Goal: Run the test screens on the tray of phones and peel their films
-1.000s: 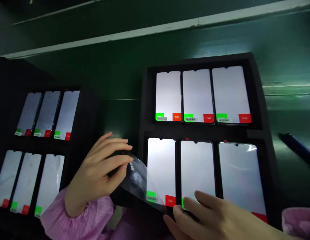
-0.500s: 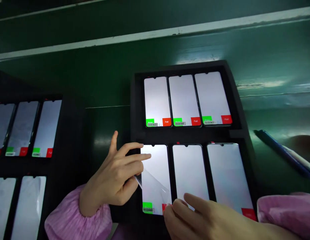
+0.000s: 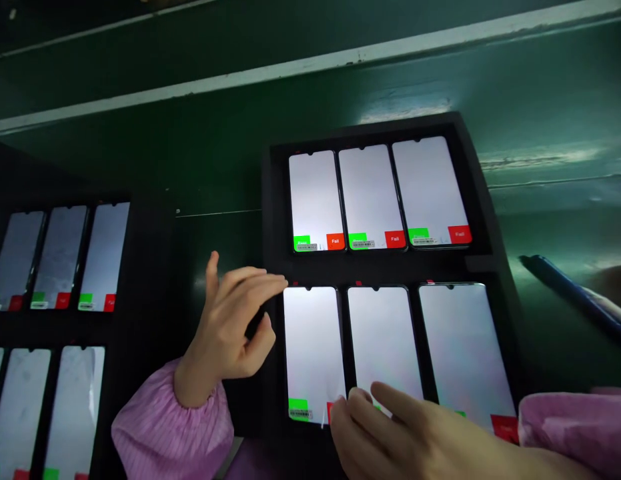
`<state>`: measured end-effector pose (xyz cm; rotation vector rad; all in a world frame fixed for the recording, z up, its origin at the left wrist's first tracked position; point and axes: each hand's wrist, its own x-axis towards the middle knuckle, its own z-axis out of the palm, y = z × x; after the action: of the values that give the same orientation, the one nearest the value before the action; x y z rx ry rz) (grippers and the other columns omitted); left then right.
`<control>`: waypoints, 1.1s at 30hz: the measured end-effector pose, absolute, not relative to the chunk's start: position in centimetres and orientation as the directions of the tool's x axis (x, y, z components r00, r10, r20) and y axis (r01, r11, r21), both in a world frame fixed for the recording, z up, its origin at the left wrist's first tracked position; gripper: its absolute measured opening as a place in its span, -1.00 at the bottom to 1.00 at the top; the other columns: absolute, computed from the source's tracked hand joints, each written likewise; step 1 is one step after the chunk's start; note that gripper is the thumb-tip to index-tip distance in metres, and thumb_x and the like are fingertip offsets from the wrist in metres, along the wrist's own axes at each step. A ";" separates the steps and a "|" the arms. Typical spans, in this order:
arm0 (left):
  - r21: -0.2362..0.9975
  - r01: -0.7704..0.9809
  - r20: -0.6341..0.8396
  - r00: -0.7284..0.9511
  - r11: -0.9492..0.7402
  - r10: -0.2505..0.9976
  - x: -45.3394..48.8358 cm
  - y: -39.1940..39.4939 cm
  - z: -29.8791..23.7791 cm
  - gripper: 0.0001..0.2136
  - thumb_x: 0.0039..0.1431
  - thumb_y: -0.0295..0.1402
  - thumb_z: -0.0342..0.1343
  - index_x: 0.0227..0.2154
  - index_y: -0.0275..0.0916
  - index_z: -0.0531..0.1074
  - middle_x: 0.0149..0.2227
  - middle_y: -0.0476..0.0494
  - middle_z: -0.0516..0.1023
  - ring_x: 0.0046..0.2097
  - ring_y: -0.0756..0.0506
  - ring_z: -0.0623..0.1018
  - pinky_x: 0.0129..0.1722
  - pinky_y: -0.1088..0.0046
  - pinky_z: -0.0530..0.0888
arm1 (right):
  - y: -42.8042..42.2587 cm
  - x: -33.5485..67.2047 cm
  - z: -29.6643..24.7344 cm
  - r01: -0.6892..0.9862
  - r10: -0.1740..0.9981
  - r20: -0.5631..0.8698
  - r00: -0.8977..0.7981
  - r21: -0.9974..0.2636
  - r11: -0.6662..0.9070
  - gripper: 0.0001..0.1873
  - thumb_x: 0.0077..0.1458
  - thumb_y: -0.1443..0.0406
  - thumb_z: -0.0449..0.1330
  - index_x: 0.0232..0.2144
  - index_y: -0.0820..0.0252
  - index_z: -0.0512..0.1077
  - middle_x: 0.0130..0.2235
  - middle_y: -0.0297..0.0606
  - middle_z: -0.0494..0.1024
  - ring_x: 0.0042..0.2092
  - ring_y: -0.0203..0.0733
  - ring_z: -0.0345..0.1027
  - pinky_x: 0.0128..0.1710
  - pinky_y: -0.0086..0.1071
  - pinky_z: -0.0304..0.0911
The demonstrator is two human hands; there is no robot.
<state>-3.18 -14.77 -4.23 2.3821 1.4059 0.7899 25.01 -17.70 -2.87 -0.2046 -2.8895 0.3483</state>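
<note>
A phone (image 3: 313,347) with a lit white screen lies face up in the lower left slot of a black tray (image 3: 380,267). At its upper left corner, my left hand (image 3: 235,323) is open, its fingers stretched and thumb apart, with a fingertip by the edge. Over the phone's lower right corner, the fingers of my right hand (image 3: 390,427) are pinched together. They appear to hold the edge of a thin clear film, of which only a faint trace shows. Part of the middle phone (image 3: 385,333) is hidden behind this hand.
Several more lit phones fill the tray, including a right one (image 3: 465,340) in the near row and three in the far row (image 3: 370,193). Another black tray with phones (image 3: 65,253) stands at left. A dark blue pen-like object (image 3: 565,283) lies at right on the green table (image 3: 215,160).
My left hand has let go of the clear film and drawn back up and left. The film's raised fold over the phone is gone. My right hand has stayed at the lower corner.
</note>
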 end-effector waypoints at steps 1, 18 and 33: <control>0.475 0.732 0.365 0.341 -0.488 0.866 -3.3 -14.7 -4.4 -0.54 0.19 -0.56 0.07 0.14 -0.14 0.41 0.02 -0.11 0.65 0.08 -0.23 0.60 0.48 -0.32 0.00 | -17.0 24.7 -2.8 0.144 0.206 0.218 -0.954 -0.269 0.952 -0.88 0.32 0.33 0.18 -0.24 0.21 0.53 -0.24 -0.20 0.60 -0.30 -0.19 0.36 -0.39 -0.24 0.17; 0.590 0.736 0.399 0.093 -0.333 0.912 -4.8 -16.2 -4.4 -0.72 0.33 -0.59 0.08 -0.12 -0.06 0.57 -0.17 0.02 0.62 -0.06 -0.10 0.61 0.12 0.12 0.58 | -8.1 23.5 -0.9 0.338 0.904 -0.155 -0.399 -0.941 -0.011 -0.87 0.27 0.24 0.34 -0.29 0.16 0.49 -0.32 -0.37 0.56 -0.47 -0.45 0.34 -0.50 -0.44 0.29; 0.529 0.744 0.248 0.324 -0.408 0.913 -4.3 -23.6 -5.1 -0.62 0.31 -0.61 0.02 0.07 -0.20 0.56 -0.01 -0.18 0.47 0.02 -0.18 0.51 0.25 -0.07 0.41 | -12.8 23.6 -2.3 0.294 0.878 -0.164 -0.449 -0.955 -0.028 -0.69 0.23 0.03 0.36 -0.29 0.08 0.41 -0.29 -0.28 0.61 -0.45 -0.28 0.44 -0.63 -0.40 0.33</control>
<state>-4.26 -23.58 -5.07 2.2766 1.4828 0.7440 23.55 -12.82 -2.34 -1.2280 -1.7460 1.5009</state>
